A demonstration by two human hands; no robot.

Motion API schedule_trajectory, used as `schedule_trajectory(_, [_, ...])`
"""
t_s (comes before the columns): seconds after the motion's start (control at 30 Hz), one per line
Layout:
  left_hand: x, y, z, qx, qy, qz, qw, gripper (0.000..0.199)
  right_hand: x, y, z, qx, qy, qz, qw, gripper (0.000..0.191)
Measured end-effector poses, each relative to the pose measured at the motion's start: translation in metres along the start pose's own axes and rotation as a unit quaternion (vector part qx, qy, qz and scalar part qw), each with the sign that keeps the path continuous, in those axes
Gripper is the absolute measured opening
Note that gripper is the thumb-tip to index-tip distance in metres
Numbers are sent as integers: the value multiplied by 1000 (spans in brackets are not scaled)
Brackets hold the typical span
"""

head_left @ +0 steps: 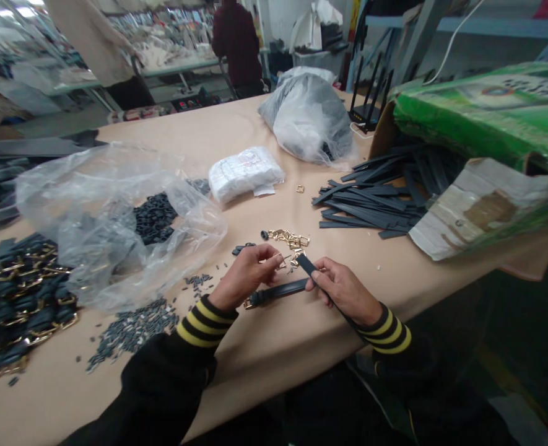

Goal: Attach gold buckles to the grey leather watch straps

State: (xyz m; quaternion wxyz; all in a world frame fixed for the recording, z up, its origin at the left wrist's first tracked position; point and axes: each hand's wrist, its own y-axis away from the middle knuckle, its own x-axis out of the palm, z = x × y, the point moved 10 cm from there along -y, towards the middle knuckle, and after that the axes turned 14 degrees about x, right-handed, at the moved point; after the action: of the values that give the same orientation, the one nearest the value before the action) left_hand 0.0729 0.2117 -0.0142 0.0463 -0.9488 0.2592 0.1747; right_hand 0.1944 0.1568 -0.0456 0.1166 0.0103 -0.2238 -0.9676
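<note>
My left hand (255, 272) has its fingers closed on a small gold piece (282, 260), near the middle of the table (376, 266). My right hand (345, 291) is just to the right, and its fingers are clamped on a dark strap (306, 265), whose free end points to the far left. A finished-looking belt (280, 291) (it has a gold buckle (248, 303) at its left end) lies below the hands; whether the right fingers also touch it, I cannot tell. Just on the far side of the hands I see a pile of gold buckles (292, 238). Farther there is a white packet (246, 173), and to the right, many dark strips (371, 201) come out beside a green box (482, 111). On the left, small dark pieces (137, 328) are scattered near an open clear bag (97, 210).
</note>
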Motion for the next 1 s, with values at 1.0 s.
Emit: schedule_trajectory(1.0, [44,106,5,-46,363,-190,911,16,74,51,19,-110,60,164,978,8])
